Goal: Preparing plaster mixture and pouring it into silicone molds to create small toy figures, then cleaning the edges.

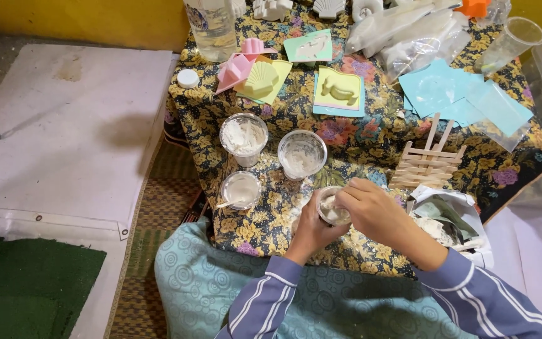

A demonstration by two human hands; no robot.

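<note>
Your left hand (312,229) wraps around a small clear cup (332,208) of white paste and clamps it from the near-left side, at the near edge of the bench (359,135) with its dark floral cloth. Your right hand (377,213) comes over the cup from the right, its fingers (346,193) pinched together right above the rim — whatever they pinch is too small to tell. So the cup sits between your two hands, touching both, just in front of your lap.

Just left of the cup stands another small cup (241,189) of white mix with a stick leaning in it. Farther off, two taller clear cups stand side by side — the left one (244,138) is heaped with white powder, the right one (302,154) is coated white inside.

To the right of your right hand lies a crumpled white bag (453,216), and beyond it a little easel of wooden sticks (428,160). At the far side lie coloured moulds: a yellow shell mould (262,80), a pink mould (236,68) and a yellow mould on a blue sheet (339,91). Light blue sheets (465,97) lie at the far right.
</note>
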